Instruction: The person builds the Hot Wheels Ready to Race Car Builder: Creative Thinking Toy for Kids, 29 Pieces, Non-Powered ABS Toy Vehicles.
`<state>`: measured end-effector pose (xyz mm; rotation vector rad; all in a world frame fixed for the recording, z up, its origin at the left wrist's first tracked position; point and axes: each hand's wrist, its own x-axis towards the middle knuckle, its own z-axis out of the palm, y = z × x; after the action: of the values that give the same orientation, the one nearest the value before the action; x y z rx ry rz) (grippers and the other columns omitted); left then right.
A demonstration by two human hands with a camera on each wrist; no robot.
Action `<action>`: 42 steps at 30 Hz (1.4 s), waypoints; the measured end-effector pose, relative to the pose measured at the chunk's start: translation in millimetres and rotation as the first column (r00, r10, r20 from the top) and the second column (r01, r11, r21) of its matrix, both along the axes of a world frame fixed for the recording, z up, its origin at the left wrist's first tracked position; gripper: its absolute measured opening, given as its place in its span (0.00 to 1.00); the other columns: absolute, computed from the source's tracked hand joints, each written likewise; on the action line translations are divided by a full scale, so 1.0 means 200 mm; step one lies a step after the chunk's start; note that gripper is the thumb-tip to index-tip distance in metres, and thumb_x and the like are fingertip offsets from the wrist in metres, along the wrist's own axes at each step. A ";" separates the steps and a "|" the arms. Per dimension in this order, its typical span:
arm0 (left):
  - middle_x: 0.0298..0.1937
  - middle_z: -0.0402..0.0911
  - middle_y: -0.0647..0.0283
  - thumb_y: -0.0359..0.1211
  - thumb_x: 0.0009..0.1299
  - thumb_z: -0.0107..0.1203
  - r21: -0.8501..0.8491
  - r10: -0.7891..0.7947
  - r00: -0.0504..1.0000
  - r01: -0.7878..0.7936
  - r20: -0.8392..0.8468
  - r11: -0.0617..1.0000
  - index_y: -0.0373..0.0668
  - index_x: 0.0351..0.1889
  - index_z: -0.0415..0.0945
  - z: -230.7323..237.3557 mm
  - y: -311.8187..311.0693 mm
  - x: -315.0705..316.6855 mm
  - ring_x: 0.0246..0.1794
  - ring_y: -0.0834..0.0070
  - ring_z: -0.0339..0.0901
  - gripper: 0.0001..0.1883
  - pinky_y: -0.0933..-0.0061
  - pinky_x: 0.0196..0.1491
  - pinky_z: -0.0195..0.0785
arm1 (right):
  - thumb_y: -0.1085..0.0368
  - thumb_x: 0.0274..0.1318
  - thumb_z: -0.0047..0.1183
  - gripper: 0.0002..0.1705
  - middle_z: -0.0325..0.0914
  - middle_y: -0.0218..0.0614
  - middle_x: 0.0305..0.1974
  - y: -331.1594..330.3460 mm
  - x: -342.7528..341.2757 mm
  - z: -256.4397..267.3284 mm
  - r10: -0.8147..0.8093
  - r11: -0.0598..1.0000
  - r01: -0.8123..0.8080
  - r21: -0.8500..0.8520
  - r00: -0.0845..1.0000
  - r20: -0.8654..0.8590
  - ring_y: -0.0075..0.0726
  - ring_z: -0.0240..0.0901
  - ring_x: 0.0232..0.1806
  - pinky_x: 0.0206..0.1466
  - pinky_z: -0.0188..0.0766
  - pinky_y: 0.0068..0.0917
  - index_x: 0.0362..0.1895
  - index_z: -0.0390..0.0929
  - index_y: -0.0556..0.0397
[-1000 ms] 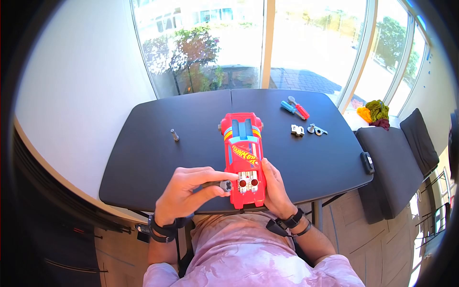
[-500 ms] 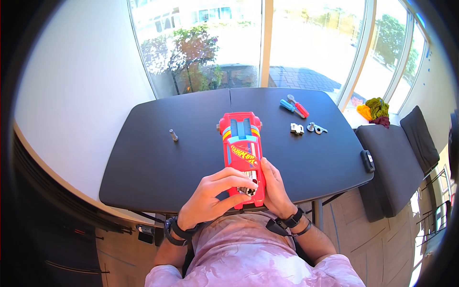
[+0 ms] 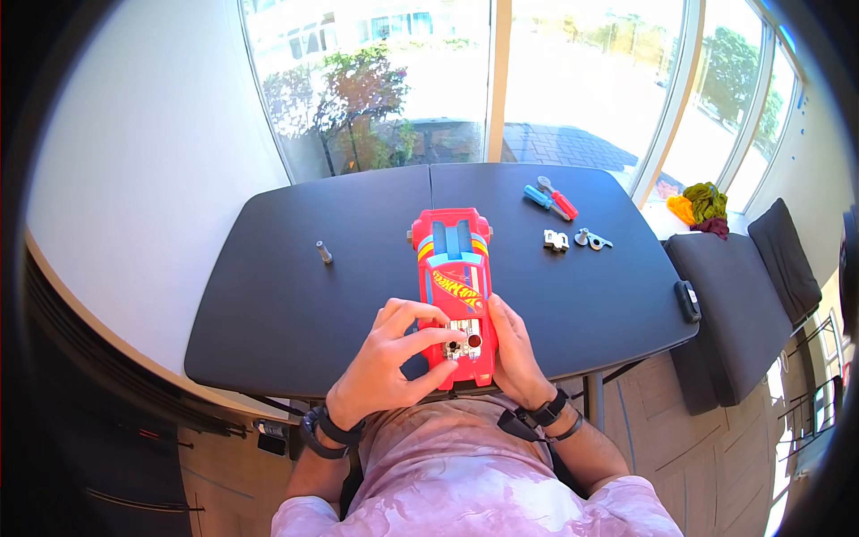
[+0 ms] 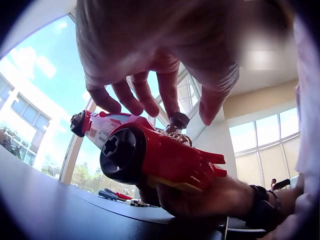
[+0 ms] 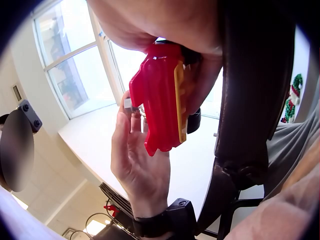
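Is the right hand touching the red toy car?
Touching: the right wrist view shows the right hand gripping the red toy car, with no gap between them.

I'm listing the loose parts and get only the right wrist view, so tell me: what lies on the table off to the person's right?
Observer: The head view shows a blue-handled tool and a red-handled tool lying together there.
Operator: And off to the person's left?
Observer: A small grey peg is on the table, apart from the red toy car.
Operator: What's on the car's top, by the left hand's fingers?
Observer: A silver engine piece, with a round, dark red opening visible just right of the left hand.
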<state>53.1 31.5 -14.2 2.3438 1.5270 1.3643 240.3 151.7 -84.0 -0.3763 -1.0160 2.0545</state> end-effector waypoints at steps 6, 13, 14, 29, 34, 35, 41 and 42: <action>0.50 0.89 0.67 0.32 0.65 0.82 -0.049 0.036 0.999 -0.034 0.041 0.998 0.48 0.54 0.94 -0.05 0.03 0.02 0.50 0.65 0.82 0.18 0.60 0.58 0.77 | 0.50 0.92 0.45 0.28 0.85 0.41 0.65 0.03 0.00 -0.04 -0.003 1.000 0.003 0.025 1.000 0.002 0.29 0.86 0.63 0.65 0.87 0.33 0.78 0.72 0.58; 0.54 0.94 0.66 0.35 0.62 0.85 -0.010 0.014 0.995 -0.013 0.096 1.000 0.45 0.51 0.93 0.00 0.00 0.06 0.47 0.70 0.83 0.19 0.66 0.50 0.80 | 0.49 0.92 0.44 0.28 0.85 0.41 0.65 0.01 0.00 -0.01 -0.006 1.000 0.006 -0.006 1.000 0.005 0.29 0.86 0.63 0.66 0.87 0.33 0.77 0.72 0.58; 0.54 0.95 0.67 0.36 0.62 0.85 0.005 0.019 0.997 -0.019 0.079 1.000 0.46 0.50 0.93 0.00 0.00 0.07 0.47 0.70 0.84 0.20 0.67 0.50 0.80 | 0.49 0.92 0.44 0.28 0.85 0.41 0.65 0.00 0.00 -0.01 -0.003 1.000 0.003 -0.003 1.000 0.011 0.29 0.86 0.63 0.66 0.87 0.33 0.77 0.72 0.58; 0.48 0.96 0.68 0.33 0.63 0.84 0.014 -0.040 0.974 0.038 0.221 0.999 0.45 0.60 0.91 -0.04 0.03 0.09 0.42 0.74 0.82 0.26 0.70 0.47 0.81 | 0.50 0.93 0.43 0.27 0.85 0.41 0.65 0.00 0.01 -0.02 -0.002 1.000 0.002 -0.005 1.000 -0.004 0.28 0.86 0.63 0.66 0.86 0.32 0.77 0.72 0.57; 0.50 0.91 0.63 0.34 0.64 0.85 0.031 0.044 0.984 -0.050 0.172 0.998 0.43 0.57 0.91 -0.11 0.04 0.04 0.44 0.72 0.83 0.24 0.69 0.48 0.82 | 0.49 0.93 0.42 0.28 0.85 0.42 0.65 -0.01 0.00 0.01 -0.015 1.000 0.016 0.002 1.000 -0.009 0.29 0.87 0.63 0.65 0.87 0.33 0.77 0.72 0.57; 0.51 0.90 0.62 0.35 0.64 0.85 0.050 0.073 0.981 -0.083 0.179 0.995 0.43 0.56 0.91 -0.11 0.04 0.04 0.44 0.72 0.83 0.23 0.69 0.49 0.81 | 0.49 0.93 0.42 0.28 0.85 0.42 0.65 -0.01 0.00 0.01 -0.012 1.000 0.012 -0.011 1.000 -0.005 0.30 0.87 0.62 0.65 0.88 0.34 0.76 0.72 0.57; 0.49 0.83 0.63 0.39 0.63 0.86 0.027 0.062 0.991 -0.065 0.116 0.997 0.45 0.53 0.92 -0.09 0.01 0.00 0.49 0.67 0.80 0.22 0.65 0.49 0.80 | 0.47 0.92 0.42 0.28 0.85 0.42 0.64 -0.01 0.00 0.00 -0.004 0.998 0.004 -0.055 1.000 -0.002 0.32 0.88 0.61 0.63 0.90 0.35 0.74 0.72 0.58; 0.49 0.83 0.63 0.38 0.63 0.85 0.025 0.051 0.993 -0.054 0.105 0.998 0.45 0.53 0.92 -0.07 0.01 0.01 0.49 0.68 0.79 0.22 0.65 0.49 0.79 | 0.47 0.92 0.42 0.29 0.85 0.42 0.64 0.00 0.00 0.00 -0.006 0.998 0.006 -0.056 1.000 -0.001 0.32 0.88 0.62 0.63 0.90 0.35 0.74 0.72 0.58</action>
<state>54.7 33.2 -27.9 2.2235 1.5613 1.5039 240.6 150.8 -83.8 -0.4060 -0.9576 2.0811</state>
